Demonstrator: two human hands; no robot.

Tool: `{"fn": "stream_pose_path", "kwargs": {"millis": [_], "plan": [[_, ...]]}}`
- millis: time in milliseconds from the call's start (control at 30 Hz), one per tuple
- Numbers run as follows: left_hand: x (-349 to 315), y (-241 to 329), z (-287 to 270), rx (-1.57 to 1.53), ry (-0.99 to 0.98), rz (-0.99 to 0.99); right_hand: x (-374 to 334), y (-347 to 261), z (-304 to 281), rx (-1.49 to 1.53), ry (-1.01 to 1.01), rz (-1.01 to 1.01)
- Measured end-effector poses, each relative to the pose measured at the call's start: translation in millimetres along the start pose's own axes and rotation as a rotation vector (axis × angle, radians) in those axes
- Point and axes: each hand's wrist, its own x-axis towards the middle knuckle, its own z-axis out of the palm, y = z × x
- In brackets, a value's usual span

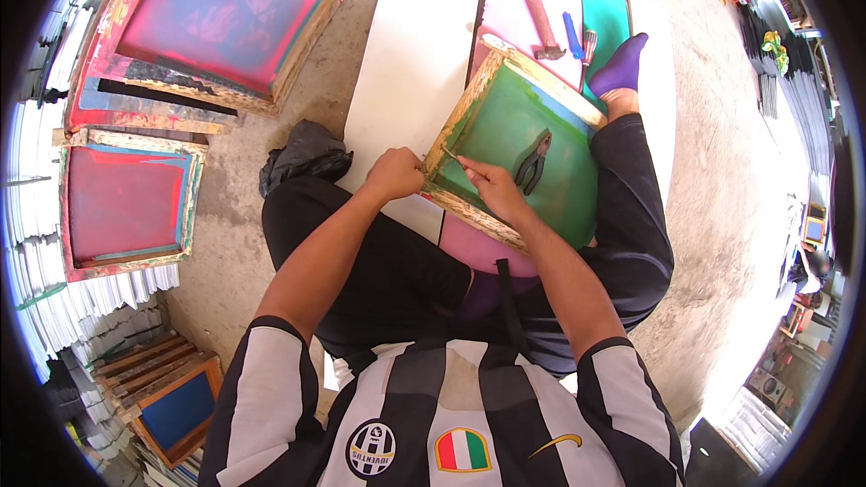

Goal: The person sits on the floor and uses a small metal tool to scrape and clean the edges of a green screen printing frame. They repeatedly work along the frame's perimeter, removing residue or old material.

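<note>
A wooden screen-printing frame (478, 209) with green mesh lies tilted in front of me, between my legs. My left hand (397, 173) is closed at the frame's left corner, touching its edge; what its fingers hold is hidden. My right hand (492, 188) reaches over the mesh, its fingers pinching a thin, slender tool (448, 153) near the frame's left rail. Its exact kind is too small to tell. Pliers with dark handles (534, 162) lie on the green mesh, to the right of that hand.
Beyond the frame lie a hammer (538, 13), a blue-handled tool (572, 34) and a screwdriver (589, 47). My purple-socked foot (621, 63) rests beside them. A black plastic bag (307, 158) sits left of my knee. More screen frames (126, 203) stand at the left.
</note>
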Motion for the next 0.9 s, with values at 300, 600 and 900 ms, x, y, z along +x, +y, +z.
{"fn": "stream_pose_path", "kwargs": {"millis": [300, 600, 900], "plan": [[1.7, -8.2, 4.8, -0.021, 0.018, 0.020, -14.4, -64.7, -9.4, -0.572, -0.032, 0.111], [2.8, -3.7, 2.2, 0.018, 0.003, -0.014, 10.5, -9.8, -20.4, -0.120, -0.093, -0.049], [-1.0, -0.9, -0.7, -0.019, 0.023, 0.031, 14.7, 20.7, -9.6, -0.325, 0.083, -0.373]]}}
